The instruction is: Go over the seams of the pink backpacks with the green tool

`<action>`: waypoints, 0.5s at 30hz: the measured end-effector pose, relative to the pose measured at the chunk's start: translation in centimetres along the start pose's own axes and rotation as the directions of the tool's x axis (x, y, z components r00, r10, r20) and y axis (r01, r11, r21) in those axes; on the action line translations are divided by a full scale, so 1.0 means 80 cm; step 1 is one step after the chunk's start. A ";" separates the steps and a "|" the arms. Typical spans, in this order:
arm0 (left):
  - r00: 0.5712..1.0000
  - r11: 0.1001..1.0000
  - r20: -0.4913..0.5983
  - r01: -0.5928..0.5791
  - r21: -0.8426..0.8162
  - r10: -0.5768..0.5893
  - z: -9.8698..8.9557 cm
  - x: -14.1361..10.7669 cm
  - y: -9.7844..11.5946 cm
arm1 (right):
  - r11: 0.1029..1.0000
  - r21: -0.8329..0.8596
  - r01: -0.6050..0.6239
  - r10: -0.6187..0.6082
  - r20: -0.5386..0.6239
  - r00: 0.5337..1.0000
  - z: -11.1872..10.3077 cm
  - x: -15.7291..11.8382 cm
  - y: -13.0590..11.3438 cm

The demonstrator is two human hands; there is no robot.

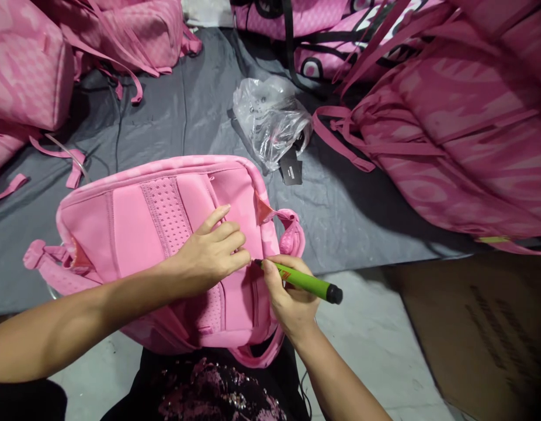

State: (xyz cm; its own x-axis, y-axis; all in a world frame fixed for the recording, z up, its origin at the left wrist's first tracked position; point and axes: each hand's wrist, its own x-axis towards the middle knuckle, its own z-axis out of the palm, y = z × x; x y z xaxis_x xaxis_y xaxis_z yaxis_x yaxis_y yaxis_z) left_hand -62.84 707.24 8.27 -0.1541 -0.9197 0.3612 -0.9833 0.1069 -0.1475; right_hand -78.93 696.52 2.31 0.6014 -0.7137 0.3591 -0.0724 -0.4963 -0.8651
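A pink backpack (139, 228) lies in front of me with its padded back panel facing up, partly on a table (200, 117) covered in dark grey cloth, its near side reaching past the edge above my lap. Strips of perforated mesh (164, 204) run across the padding, and an orange-red triangular tab (262, 209) sits near the right-hand end.

My right hand (293, 298) grasps a green marker pen (305, 282) with a black end, slanted so that its dark tip points left, just beside my other fingers and close to the panel. My left hand (207, 251) lies palm down over the panel, fingers bent and slightly parted. Its thumb is hidden, so I cannot tell whether it pinches any fabric.

Beyond the backpack, a crumpled clear plastic bag (268, 117) rests on the grey cloth with a black hang tag (291, 171) at its near side. More pink patterned backpacks (25, 64) are piled at the upper left, and a large pink backpack (463, 134) fills the upper right. A brown cardboard box (485, 327) stands at the lower right. Below me shows my black garment (218, 386), with a pink pattern and shiny sequins.
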 end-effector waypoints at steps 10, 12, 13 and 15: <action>0.999 0.998 0.039 -0.020 0.053 0.018 -0.005 0.004 0.001 | 1.000 0.002 0.015 -0.015 0.035 0.999 -0.004 0.003 -0.002; 0.996 0.995 0.062 -0.073 0.068 0.069 -0.014 0.009 -0.002 | 1.000 0.021 0.014 -0.015 0.056 0.998 -0.005 0.005 -0.005; 0.991 0.992 0.088 -0.102 0.068 0.096 -0.020 0.012 -0.006 | 0.999 0.032 0.019 -0.021 0.077 0.997 -0.006 0.005 -0.007; 0.976 0.989 0.183 -0.129 0.072 0.114 -0.035 0.016 -0.017 | 0.997 0.069 0.022 -0.030 0.115 0.993 -0.008 0.003 -0.014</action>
State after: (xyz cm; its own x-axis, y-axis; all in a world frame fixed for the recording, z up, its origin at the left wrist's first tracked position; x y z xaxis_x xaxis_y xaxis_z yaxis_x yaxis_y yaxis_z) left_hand -61.96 706.97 11.52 -0.2444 -0.9552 0.1670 -0.9456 0.1966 -0.2590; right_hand -79.22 696.60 3.54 0.6912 -0.6364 0.3424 -0.0036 -0.4768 -0.8790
